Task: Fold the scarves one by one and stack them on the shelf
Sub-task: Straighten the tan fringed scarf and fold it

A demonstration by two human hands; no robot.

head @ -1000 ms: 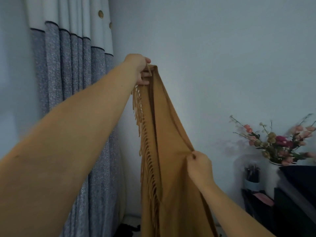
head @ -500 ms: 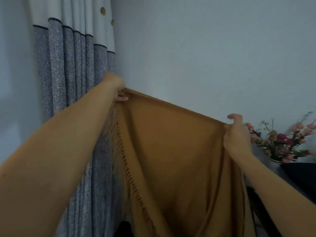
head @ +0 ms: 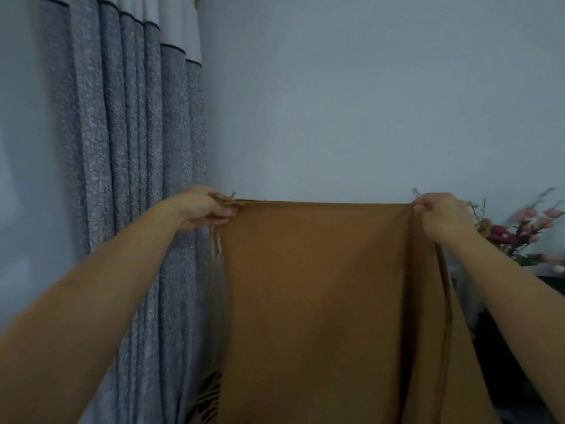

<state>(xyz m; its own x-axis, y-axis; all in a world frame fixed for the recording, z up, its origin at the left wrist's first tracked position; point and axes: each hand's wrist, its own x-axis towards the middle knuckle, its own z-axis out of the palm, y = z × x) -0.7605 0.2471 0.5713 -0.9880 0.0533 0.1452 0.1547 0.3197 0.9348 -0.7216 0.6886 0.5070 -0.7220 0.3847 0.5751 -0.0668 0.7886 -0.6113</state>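
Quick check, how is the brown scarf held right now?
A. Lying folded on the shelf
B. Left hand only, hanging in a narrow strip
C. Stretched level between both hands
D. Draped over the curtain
C: the left hand and right hand each grip a top corner of the brown scarf, its top edge level between them.

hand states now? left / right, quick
Left hand: closed, pinching the top left corner of the brown scarf.
Right hand: closed, gripping the scarf's top right corner.

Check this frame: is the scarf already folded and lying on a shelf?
No: both hands, left and right, hold the scarf spread out in the air by its top edge.
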